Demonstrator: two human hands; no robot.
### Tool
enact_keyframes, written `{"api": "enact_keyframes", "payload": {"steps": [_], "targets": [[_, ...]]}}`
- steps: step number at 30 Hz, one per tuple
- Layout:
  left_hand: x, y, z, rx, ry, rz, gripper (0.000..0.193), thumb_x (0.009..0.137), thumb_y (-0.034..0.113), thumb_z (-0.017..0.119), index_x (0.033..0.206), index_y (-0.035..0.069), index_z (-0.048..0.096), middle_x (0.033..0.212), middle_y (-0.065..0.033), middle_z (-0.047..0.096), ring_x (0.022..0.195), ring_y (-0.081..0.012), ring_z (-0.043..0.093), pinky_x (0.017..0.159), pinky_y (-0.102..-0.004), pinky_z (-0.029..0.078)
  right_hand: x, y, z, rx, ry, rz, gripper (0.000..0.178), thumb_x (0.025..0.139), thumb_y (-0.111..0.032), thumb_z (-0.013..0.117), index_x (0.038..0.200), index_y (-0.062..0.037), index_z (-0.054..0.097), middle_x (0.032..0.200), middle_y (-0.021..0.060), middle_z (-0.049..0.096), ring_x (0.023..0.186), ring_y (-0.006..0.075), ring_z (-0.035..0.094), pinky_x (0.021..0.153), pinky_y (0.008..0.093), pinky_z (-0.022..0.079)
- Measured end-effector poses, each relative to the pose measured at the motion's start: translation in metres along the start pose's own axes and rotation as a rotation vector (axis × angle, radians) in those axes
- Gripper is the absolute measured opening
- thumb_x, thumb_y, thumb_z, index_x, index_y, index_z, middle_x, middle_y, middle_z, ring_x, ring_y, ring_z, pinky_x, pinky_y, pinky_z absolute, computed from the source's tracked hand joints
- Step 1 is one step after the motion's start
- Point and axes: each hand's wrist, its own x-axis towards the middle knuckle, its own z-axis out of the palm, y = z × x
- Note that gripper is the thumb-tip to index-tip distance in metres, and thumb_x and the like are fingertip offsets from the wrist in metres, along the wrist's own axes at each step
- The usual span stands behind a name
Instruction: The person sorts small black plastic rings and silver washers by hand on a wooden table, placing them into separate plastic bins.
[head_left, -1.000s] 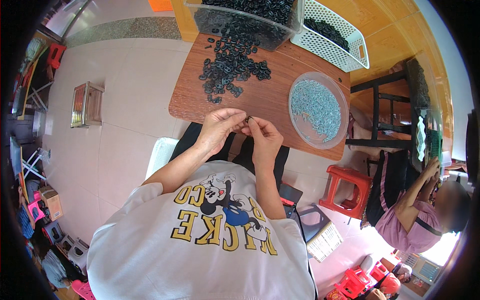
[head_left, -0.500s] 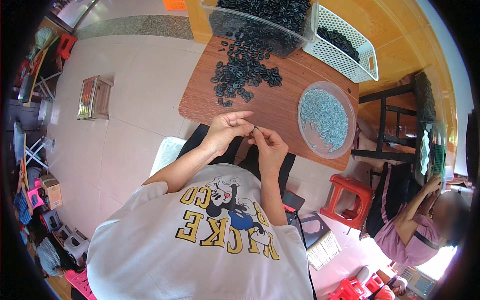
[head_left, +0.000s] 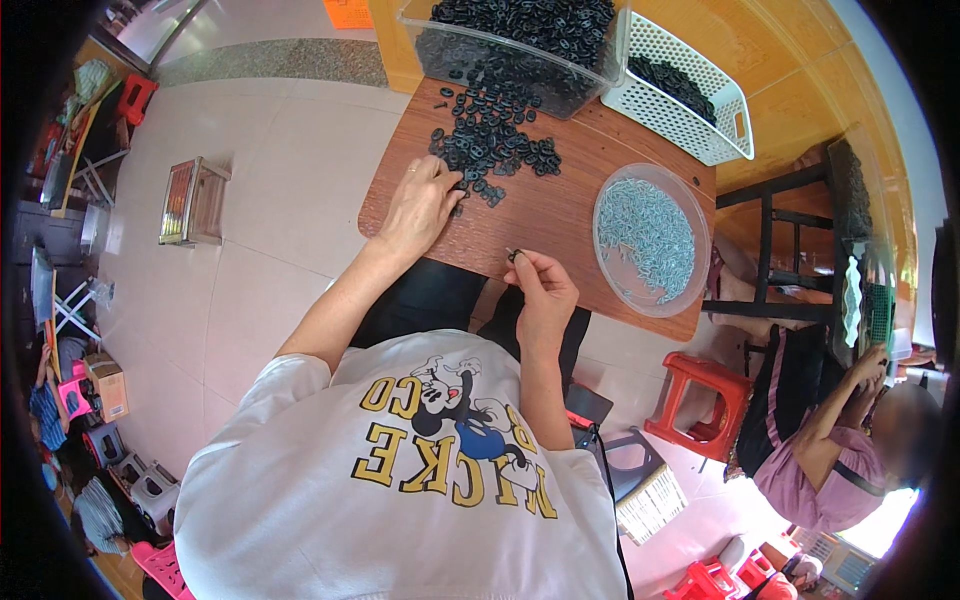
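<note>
My left hand (head_left: pixel 418 208) reaches to the near left edge of a pile of small black oval pieces with holes (head_left: pixel 490 130) on the brown wooden table. Its fingers are bent together at the pile, and what they pinch, if anything, is hidden. By the table's near edge, my right hand (head_left: pixel 546 288) pinches one small black piece (head_left: pixel 514 256) between thumb and fingertips; a thin metal tip, like a screw's, sticks out of it. Right of that hand stands a round clear tub (head_left: pixel 604 255) of small silvery screws.
Behind the pile, a clear plastic bin (head_left: pixel 425 45) full of black pieces stands at the table's far edge. A white perforated basket (head_left: pixel 740 150) with more sits beside it. A red stool (head_left: pixel 700 400) and a seated person (head_left: pixel 820 455) are at the right.
Both hands were together at the table's near edge. My left hand has parted from the right and moved forward and left to the pile. The right stays almost in place, holding the black piece.
</note>
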Motion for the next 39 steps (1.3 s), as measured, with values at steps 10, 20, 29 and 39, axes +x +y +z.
{"api": "enact_keyframes", "payload": {"steps": [10,20,29,39], "targets": [[0.003,-0.008,0.006,-0.009,-0.114,0.010,0.017,0.075,0.000,0.066,0.091,-0.003,0.063,0.089,-0.0148,0.059,0.088,-0.0316,0.055,0.078,-0.0376,0.046,0.004,-0.007,0.001,0.014,-0.071,0.042,0.008,0.084,-0.002,0.063,0.091,0.0004,0.065,0.079,0.0036,0.064,0.065,0.0087,0.058,0.064,0.0208,0.048],[0.009,0.013,-0.001,-1.377,-0.205,-0.779,0.019,0.087,0.006,0.060,0.105,0.001,0.061,0.088,-0.0058,0.065,0.079,-0.0109,0.060,0.072,-0.0246,0.051,0.019,-0.012,0.006,0.036,-0.093,0.032,0.013,0.084,-0.002,0.062,0.096,0.0011,0.065,0.084,0.0025,0.064,0.069,0.0080,0.058,0.063,0.0194,0.048],[-0.004,0.049,0.005,-1.551,-0.227,-0.826,0.024,0.087,0.005,0.060,0.110,-0.002,0.061,0.097,-0.0145,0.066,0.081,-0.0156,0.065,0.068,-0.0229,0.053,0.020,-0.025,0.010,0.058,-0.064,-0.010,0.008,0.083,0.001,0.062,0.090,0.0033,0.063,0.080,0.0086,0.066,0.065,0.0135,0.064,0.063,0.0222,0.052],[-0.013,0.067,0.007,-1.473,-0.071,-0.826,0.021,0.083,0.005,0.065,0.103,-0.004,0.064,0.096,-0.0154,0.067,0.084,-0.0171,0.066,0.069,-0.0247,0.054,0.014,-0.028,0.013,0.013,-0.075,-0.054,0.005,0.083,0.003,0.062,0.087,0.0042,0.063,0.081,0.0106,0.066,0.066,0.0150,0.065,0.063,0.0234,0.053]]}}
